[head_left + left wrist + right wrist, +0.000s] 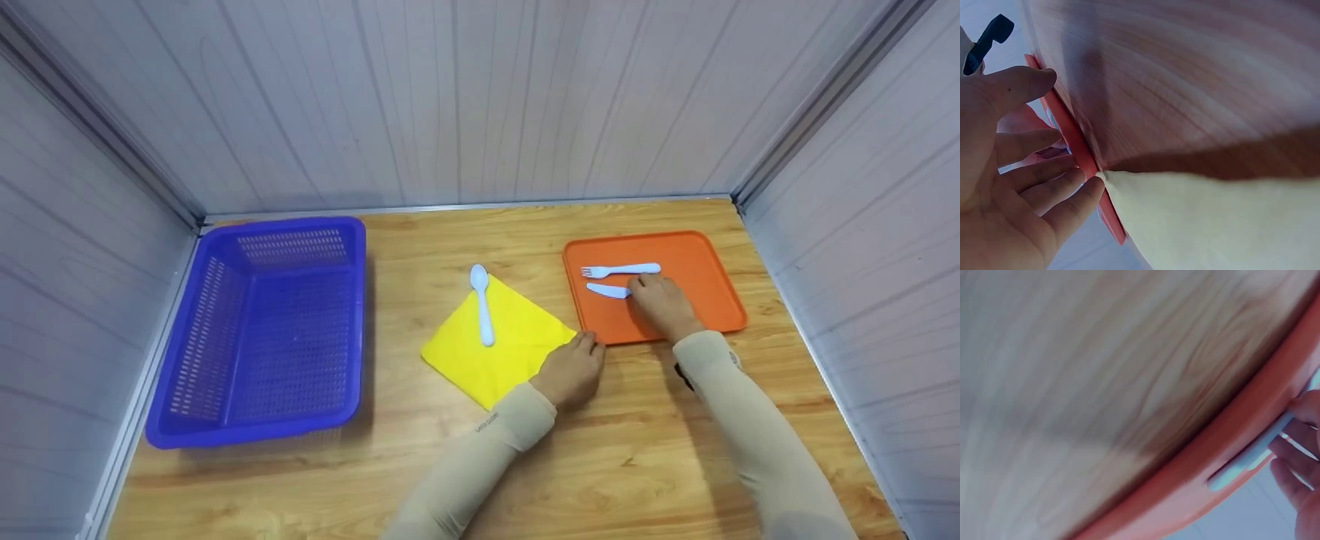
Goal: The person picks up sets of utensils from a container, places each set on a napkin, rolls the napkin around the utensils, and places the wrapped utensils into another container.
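On the orange tray (701, 281) lie a pale plastic fork (626, 269) and, nearer to me, a matching knife (606, 290). My right hand (664, 306) pinches the knife by its handle, which the fingers partly hide; in the right wrist view the knife (1235, 473) lies along the tray. With fingers extended, my left hand (571, 371) touches the tray's near left corner, beside a yellow cloth (521, 330). The left wrist view has its fingertips against the tray rim (1075, 138). A pale spoon (483, 311) rests across the cloth, its bowl past the upper edge.
A blue-purple plastic basket (300, 337) with slotted sides stands on the left of the wood-patterned table (420, 240). Pale panel walls (480, 105) enclose the back and both sides.
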`<state>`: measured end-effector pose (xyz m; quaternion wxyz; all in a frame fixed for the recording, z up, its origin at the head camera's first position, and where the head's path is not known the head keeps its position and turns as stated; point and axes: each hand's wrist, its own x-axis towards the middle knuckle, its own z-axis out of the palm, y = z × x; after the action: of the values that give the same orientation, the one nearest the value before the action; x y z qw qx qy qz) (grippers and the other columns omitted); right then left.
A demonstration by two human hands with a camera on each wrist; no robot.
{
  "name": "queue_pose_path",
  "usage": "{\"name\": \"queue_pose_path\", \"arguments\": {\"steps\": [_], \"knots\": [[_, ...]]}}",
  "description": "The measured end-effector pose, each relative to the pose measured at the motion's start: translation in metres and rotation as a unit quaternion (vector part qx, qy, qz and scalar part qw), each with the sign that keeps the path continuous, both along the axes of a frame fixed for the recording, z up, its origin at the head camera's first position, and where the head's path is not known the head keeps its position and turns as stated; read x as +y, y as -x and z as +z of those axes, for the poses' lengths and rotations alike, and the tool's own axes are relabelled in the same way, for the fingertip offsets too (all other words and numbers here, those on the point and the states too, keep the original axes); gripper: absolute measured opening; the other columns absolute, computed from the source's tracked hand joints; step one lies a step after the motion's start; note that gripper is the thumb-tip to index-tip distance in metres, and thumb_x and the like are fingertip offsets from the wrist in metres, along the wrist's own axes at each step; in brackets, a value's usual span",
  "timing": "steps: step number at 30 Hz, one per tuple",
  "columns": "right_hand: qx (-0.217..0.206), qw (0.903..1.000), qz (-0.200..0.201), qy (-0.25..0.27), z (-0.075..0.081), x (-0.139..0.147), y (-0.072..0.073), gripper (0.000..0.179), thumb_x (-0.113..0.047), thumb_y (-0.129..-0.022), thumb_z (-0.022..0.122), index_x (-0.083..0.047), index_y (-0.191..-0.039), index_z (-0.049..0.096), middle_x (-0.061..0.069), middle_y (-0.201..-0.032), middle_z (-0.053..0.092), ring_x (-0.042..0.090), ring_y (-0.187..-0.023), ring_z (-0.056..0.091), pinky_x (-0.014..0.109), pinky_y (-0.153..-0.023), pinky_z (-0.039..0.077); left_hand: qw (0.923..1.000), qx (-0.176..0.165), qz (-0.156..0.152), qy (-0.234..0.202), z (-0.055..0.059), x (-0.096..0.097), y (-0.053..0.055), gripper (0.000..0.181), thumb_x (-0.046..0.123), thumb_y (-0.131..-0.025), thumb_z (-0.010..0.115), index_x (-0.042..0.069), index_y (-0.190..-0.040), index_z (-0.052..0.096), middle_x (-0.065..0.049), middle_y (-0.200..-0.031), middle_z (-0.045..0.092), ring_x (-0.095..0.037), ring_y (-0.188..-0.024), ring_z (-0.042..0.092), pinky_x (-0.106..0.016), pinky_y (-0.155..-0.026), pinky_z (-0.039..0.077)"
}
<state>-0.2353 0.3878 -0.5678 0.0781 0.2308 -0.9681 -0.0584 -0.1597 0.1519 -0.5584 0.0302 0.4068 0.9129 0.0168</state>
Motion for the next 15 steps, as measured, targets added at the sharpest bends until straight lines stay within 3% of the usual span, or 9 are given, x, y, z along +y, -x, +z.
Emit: {"name": "queue_pose_path", "arguments": {"steps": [6, 10, 15], "knots": [[0.019, 0.9988, 0.032, -0.032, 0.004, 0.004, -0.001, 0.022, 0.016, -0.086, 0.067, 0.011, -0.106, 0.060, 0.026, -0.094, 0.058, 0.039, -0.083, 0.062, 0.047, -0.070, 0.056, 0.9995, 0.019, -0.013, -0.021, 0.006, -0.006, -0.002, 0.039, 0.019, -0.101, 0.051, 0.006, -0.137, 0.058, -0.012, -0.137, 0.055, -0.024, -0.129, 0.051, -0.030, -0.102, 0.046], [0.062, 0.9963, 0.058, -0.003, 0.007, 0.001, -0.001, 0.018, 0.013, -0.085, 0.070, 0.011, -0.100, 0.061, 0.025, -0.088, 0.059, 0.038, -0.076, 0.062, 0.045, -0.065, 0.056, 0.9975, 0.048, -0.016, -0.049, 0.009, -0.017, -0.003, 0.034, 0.018, -0.099, 0.054, 0.005, -0.129, 0.063, -0.011, -0.129, 0.059, -0.024, -0.122, 0.056, -0.030, -0.097, 0.049], [0.130, 0.9852, 0.097, 0.054, 0.012, -0.017, 0.002, 0.012, 0.011, -0.082, 0.071, 0.012, -0.090, 0.064, 0.022, -0.079, 0.059, 0.035, -0.068, 0.060, 0.042, -0.056, 0.055, 0.9938, 0.080, 0.000, -0.077, 0.010, -0.037, -0.004, 0.029, 0.018, -0.097, 0.056, 0.005, -0.121, 0.066, -0.011, -0.122, 0.064, -0.023, -0.114, 0.059, -0.030, -0.092, 0.052]]}}
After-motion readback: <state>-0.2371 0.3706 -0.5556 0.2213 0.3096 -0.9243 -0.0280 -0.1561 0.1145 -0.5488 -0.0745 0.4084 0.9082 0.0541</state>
